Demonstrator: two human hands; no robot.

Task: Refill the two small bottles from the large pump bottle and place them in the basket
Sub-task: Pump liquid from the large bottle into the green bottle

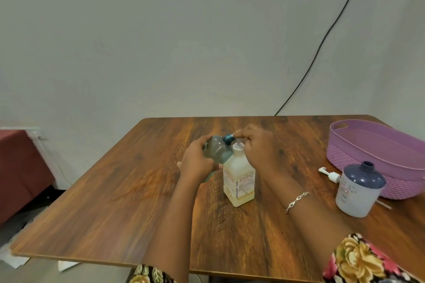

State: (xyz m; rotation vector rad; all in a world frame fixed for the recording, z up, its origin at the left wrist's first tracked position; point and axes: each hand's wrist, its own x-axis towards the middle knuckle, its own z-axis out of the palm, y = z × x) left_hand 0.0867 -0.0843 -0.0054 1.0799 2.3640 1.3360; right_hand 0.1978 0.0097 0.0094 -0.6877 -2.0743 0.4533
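Left hand (197, 161): wrapped round the body of the teal bottle (215, 148), holding it tilted above the table (115, 202), neck pointing far-right.
Right hand (257, 147): fingers curled over the head of the pump bottle (239, 179); a bracelet (297, 199) on the wrist.
Pump bottle: upright at mid-table, pale yellow liquid inside, label print too small to read.
Hidden: the nozzle lies under the right fingers – whether the teal bottle's neck meets it cannot be told; motion blur softens both hands.
White bottle (358, 188): upright at the right, open neck, just beside the basket (358, 158).
Loose pump (330, 174): lying between the white bottle and the basket – its tube partly hidden.
Basket: purple, far right, cut off by the frame edge.
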